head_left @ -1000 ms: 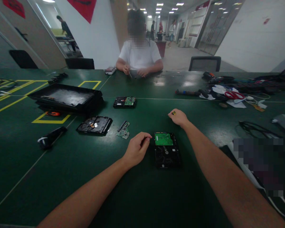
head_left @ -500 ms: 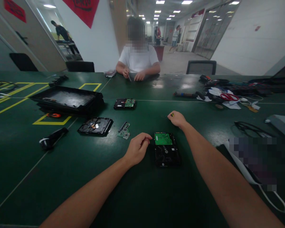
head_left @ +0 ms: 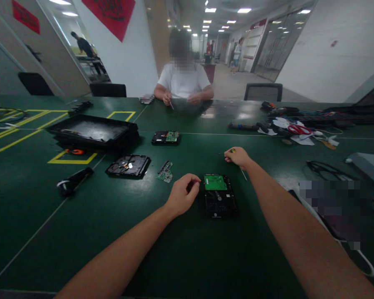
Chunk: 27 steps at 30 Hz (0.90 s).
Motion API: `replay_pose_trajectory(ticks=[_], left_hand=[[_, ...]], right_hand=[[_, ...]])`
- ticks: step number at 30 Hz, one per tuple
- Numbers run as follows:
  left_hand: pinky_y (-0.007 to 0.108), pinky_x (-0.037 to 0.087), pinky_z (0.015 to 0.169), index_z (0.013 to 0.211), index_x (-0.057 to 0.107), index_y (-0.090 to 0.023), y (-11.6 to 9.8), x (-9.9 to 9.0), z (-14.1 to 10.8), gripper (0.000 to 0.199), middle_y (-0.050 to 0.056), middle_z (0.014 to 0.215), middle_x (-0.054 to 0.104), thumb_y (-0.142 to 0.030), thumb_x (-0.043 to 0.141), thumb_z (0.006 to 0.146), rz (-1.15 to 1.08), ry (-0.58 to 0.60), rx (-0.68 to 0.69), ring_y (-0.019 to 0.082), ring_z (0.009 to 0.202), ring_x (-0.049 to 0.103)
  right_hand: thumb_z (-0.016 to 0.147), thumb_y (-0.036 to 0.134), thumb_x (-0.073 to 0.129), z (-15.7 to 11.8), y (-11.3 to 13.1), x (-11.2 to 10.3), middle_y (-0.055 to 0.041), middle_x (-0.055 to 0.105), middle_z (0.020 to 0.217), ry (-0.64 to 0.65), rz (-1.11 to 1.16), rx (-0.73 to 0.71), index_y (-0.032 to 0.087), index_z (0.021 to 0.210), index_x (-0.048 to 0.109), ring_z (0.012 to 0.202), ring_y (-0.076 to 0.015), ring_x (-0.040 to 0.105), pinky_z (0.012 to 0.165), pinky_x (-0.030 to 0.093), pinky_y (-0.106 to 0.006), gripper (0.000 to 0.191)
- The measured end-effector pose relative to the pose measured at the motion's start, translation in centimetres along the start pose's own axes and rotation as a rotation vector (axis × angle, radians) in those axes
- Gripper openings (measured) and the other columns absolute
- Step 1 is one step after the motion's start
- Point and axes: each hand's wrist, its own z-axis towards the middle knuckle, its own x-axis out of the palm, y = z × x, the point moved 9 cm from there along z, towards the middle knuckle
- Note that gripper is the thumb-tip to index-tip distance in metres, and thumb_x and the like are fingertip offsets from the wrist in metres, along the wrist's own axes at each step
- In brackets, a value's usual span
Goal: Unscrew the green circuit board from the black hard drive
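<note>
A black hard drive with a green circuit board point(head_left: 220, 201) lies flat in front of me. Just left of it is my left hand point(head_left: 183, 194), its fingers curled and thumb near the fingertips; whether anything is between them is too small to tell. Beyond the drive, to the right, my right hand point(head_left: 237, 158) is closed on a screwdriver point(head_left: 243, 174) with a yellow and black handle end, its thin shaft pointing back toward me. A loose green circuit board point(head_left: 165, 172) lies left of my left hand.
Two more drives point(head_left: 128, 166) point(head_left: 166, 137), a black tray point(head_left: 93, 131) and a black tool point(head_left: 75, 182) lie to the left. Cables, paper and red scissors point(head_left: 299, 129) are at the right. Across the table point(head_left: 187, 257) sits a person in white point(head_left: 183, 81).
The screwdriver's shaft now shows below my right hand, pointing toward me. My left hand's fingers have shifted slightly. The whole view has moved a little.
</note>
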Motion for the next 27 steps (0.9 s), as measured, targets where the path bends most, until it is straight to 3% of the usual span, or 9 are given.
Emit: replay_pose_trajectory(ticks=[6, 13, 22, 27], left_hand=[[0.029, 0.045, 0.071, 0.103, 0.068, -0.019, 0.1, 0.1, 0.1, 0.014, 0.002, 0.087, 0.067, -0.025, 0.056, 0.098, -0.007, -0.001, 0.0, 0.016, 0.075, 0.059], [0.028, 0.043, 0.068, 0.102, 0.068, -0.02, 0.2, 0.0, 0.0, 0.017, 0.002, 0.084, 0.066, -0.03, 0.055, 0.1, -0.016, -0.005, -0.016, 0.016, 0.073, 0.058], [0.026, 0.042, 0.063, 0.081, 0.057, -0.022, 1.6, -0.1, 0.1, 0.044, -0.003, 0.064, 0.057, -0.05, 0.038, 0.109, -0.083, -0.019, -0.109, 0.014, 0.061, 0.056], [0.025, 0.037, 0.049, 0.067, 0.055, -0.021, 3.2, 0.5, 0.1, 0.061, -0.004, 0.05, 0.052, -0.065, 0.036, 0.105, -0.208, 0.034, -0.256, 0.012, 0.043, 0.05]], right_hand=[[0.084, 0.021, 0.074, -0.6, 0.0, -0.5, -0.0018, 0.07, 0.074, -0.1, -0.022, -0.03, 0.016, 0.09, 0.071, 0.057, -0.0114, 0.061, 0.054, 0.048, -0.021, 0.008], [0.081, 0.021, 0.072, -0.8, -0.1, -0.8, 0.0009, 0.068, 0.073, -0.143, -0.009, -0.058, 0.018, 0.099, 0.074, 0.058, -0.0112, 0.059, 0.06, 0.049, -0.023, 0.018], [0.079, 0.021, 0.074, -1.3, -0.7, -1.4, 0.0012, 0.066, 0.069, -0.14, 0.046, -0.036, 0.017, 0.099, 0.074, 0.057, -0.0117, 0.056, 0.056, 0.046, -0.023, 0.021], [0.079, 0.023, 0.074, -2.7, -1.3, -2.6, 0.0035, 0.058, 0.059, -0.16, 0.124, -0.015, 0.017, 0.094, 0.071, 0.051, -0.0107, 0.05, 0.049, 0.039, -0.022, 0.017]])
